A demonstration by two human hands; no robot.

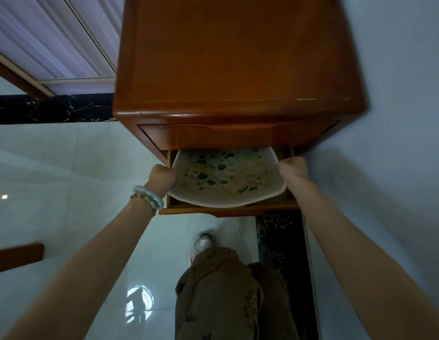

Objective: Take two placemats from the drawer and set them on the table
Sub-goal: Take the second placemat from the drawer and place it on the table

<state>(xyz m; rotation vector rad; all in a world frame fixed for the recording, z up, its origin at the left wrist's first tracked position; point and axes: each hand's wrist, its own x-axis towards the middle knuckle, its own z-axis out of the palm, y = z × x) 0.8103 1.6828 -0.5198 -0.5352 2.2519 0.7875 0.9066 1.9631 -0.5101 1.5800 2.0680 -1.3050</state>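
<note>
A pale placemat (pixel 226 179) with a green and yellow leafy pattern sags in a curve inside the open lower drawer (pixel 228 210) of a reddish wooden cabinet (pixel 235 57). My left hand (pixel 162 179) is closed on the mat's left edge, and my right hand (pixel 293 168) is closed on its right edge. The mat's far end is hidden under the shut upper drawer (pixel 213 137). I cannot tell whether one mat or more is in my grip.
The cabinet stands against a pale wall (pixel 397 119) on the right. Glossy white floor tiles (pixel 66 168) with a black marble strip (pixel 49 109) lie to the left. My shoe (pixel 201 244) and brown trousers (pixel 226 295) are below the drawer. A dark wooden edge (pixel 17 256) pokes in at the left.
</note>
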